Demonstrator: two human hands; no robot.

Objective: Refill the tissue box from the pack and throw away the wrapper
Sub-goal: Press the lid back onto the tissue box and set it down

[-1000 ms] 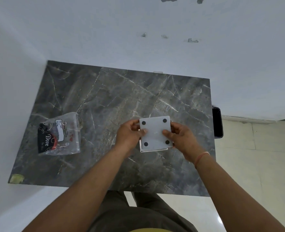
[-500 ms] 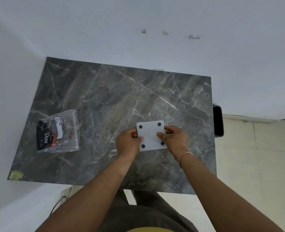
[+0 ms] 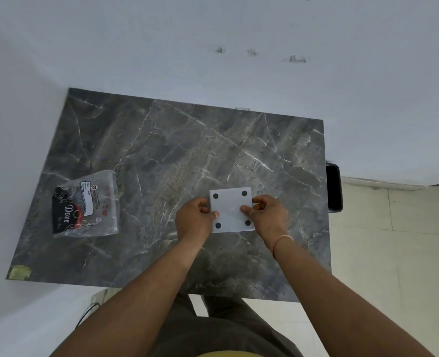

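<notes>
The white square tissue box (image 3: 230,205) is upside down on the dark marble table (image 3: 177,150), its base with black round feet at the corners facing up. My left hand (image 3: 193,219) grips its left edge and my right hand (image 3: 268,215) grips its right edge, thumbs pressing on the base. The clear plastic wrapper (image 3: 88,204) with a black "Dove" print lies flat at the table's left side, well apart from both hands. It looks flattened. The inside of the box is hidden.
White walls close in the table at the back and left. A black object (image 3: 333,186) stands beside the table's right edge, on a pale tiled floor (image 3: 398,253). A bit of yellowish tape (image 3: 19,271) marks the near left corner.
The box has come down from a slight lift onto the table, and both hands stayed on its sides. The wrapper has not moved.
</notes>
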